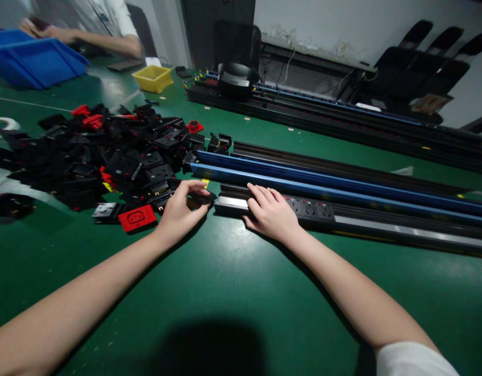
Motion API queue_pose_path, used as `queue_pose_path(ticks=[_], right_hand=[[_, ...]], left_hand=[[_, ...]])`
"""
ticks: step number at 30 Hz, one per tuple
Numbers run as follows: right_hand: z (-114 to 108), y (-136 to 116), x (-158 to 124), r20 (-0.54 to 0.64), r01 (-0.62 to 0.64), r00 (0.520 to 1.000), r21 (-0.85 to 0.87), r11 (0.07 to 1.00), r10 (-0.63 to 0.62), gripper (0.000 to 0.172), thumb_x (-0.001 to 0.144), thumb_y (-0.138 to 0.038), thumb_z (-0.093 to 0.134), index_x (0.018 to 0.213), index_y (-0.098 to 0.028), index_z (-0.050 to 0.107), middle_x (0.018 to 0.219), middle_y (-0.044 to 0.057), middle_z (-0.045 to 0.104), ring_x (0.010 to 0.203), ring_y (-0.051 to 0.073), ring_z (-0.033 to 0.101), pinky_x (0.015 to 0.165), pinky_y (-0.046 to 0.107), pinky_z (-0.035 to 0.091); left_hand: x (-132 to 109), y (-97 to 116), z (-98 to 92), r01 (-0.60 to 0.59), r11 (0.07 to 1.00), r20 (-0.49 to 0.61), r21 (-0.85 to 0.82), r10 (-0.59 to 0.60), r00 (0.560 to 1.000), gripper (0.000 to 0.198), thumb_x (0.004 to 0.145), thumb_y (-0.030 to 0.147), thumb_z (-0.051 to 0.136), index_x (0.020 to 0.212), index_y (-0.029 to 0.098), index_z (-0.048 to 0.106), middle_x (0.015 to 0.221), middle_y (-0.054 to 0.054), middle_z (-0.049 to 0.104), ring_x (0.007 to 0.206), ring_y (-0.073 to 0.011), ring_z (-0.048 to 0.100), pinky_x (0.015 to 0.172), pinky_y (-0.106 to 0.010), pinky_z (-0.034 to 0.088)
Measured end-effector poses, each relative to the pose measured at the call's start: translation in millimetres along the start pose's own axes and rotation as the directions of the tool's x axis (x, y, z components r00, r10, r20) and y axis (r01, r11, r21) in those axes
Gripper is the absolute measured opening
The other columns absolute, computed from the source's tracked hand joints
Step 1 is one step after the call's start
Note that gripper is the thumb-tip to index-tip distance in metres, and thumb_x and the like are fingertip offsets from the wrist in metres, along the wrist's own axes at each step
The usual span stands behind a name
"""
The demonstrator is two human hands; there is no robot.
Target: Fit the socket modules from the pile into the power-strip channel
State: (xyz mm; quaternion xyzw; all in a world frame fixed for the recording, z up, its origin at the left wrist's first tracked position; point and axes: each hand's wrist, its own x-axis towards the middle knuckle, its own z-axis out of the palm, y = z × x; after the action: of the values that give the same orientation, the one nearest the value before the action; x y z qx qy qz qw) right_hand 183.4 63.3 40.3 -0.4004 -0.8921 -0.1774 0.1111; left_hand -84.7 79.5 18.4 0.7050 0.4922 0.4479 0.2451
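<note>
My left hand (180,210) pinches a small black socket module (202,198) just off the open left end of a long black power strip rail (381,225) lying on the green table (225,282). My right hand (270,213) rests flat on top of that rail near its left end, fingers stretched out, beside several black sockets (311,209) seated in it. A red socket module (137,217) lies just left of my left wrist.
A heap of black and red socket modules (107,156) covers the table's left side. Blue and black rails (322,180) lie behind the near one, more at the back. A yellow tray (152,78), blue bins (33,60) and another person's arms (87,39) are far left.
</note>
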Motion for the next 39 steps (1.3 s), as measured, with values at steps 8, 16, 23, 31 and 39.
queue_pose_path(ticks=[8, 16, 23, 31, 39], right_hand=[[0.9, 0.6, -1.0, 0.0, -0.001, 1.0, 0.0, 1.0, 0.001, 0.027, 0.097, -0.039, 0.058, 0.106, -0.015, 0.068, 0.153, 0.021, 0.055, 0.132, 0.035, 0.059, 0.106, 0.049, 0.049], [-0.3, 0.1, -0.8, 0.0, 0.002, 1.0, 0.007, 1.0, -0.002, 0.027, 0.098, -0.038, 0.057, 0.106, -0.014, 0.068, 0.153, 0.022, 0.055, 0.131, 0.035, 0.059, 0.106, 0.049, 0.048], [-0.7, 0.2, -1.0, 0.006, -0.003, 1.0, 0.026, 1.0, 0.003, 0.026, 0.098, -0.037, 0.058, 0.107, -0.015, 0.068, 0.153, 0.023, 0.054, 0.131, 0.035, 0.059, 0.107, 0.051, 0.048], [-0.2, 0.1, -0.5, -0.001, 0.006, 1.0, 0.012, 1.0, -0.006, 0.027, 0.098, -0.038, 0.057, 0.107, -0.015, 0.068, 0.153, 0.023, 0.054, 0.131, 0.035, 0.059, 0.106, 0.05, 0.048], [-0.2, 0.5, -0.7, -0.001, 0.001, 1.0, 0.019, 1.0, -0.001, 0.026, 0.097, -0.037, 0.059, 0.107, -0.015, 0.068, 0.153, 0.022, 0.054, 0.131, 0.035, 0.059, 0.106, 0.05, 0.049]], left_hand=[[0.9, -0.7, -1.8, 0.03, 0.997, 0.026, -0.072, -0.028, 0.999, 0.043, 0.084, 0.03, 0.071, 0.123, 0.023, 0.052, 0.112, -0.008, 0.072, 0.108, -0.0241, 0.07, 0.104, -0.048, 0.054], [2.1, 0.4, -0.3, 0.042, 0.997, 0.016, -0.059, -0.041, 0.999, 0.044, 0.079, 0.024, 0.066, 0.121, 0.023, 0.05, 0.111, -0.007, 0.071, 0.105, -0.0226, 0.07, 0.102, -0.046, 0.056], [1.0, 0.1, -0.1, 0.072, 0.997, -0.01, -0.003, -0.072, 0.997, 0.04, 0.079, 0.018, 0.059, 0.118, 0.023, 0.053, 0.103, -0.004, 0.07, 0.098, -0.021, 0.07, 0.088, -0.038, 0.058], [-0.5, 3.3, -2.8, 0.067, 0.995, 0.004, 0.071, -0.068, 0.998, 0.035, 0.084, 0.011, 0.049, 0.116, 0.022, 0.058, 0.08, 0.002, 0.059, 0.076, -0.0157, 0.062, 0.071, -0.029, 0.051], [-1.4, -1.8, -2.3, 0.059, 0.994, -0.01, 0.089, -0.058, 0.998, 0.037, 0.084, 0.023, 0.056, 0.121, 0.022, 0.053, 0.118, -0.009, 0.065, 0.115, -0.0262, 0.063, 0.106, -0.046, 0.05]])
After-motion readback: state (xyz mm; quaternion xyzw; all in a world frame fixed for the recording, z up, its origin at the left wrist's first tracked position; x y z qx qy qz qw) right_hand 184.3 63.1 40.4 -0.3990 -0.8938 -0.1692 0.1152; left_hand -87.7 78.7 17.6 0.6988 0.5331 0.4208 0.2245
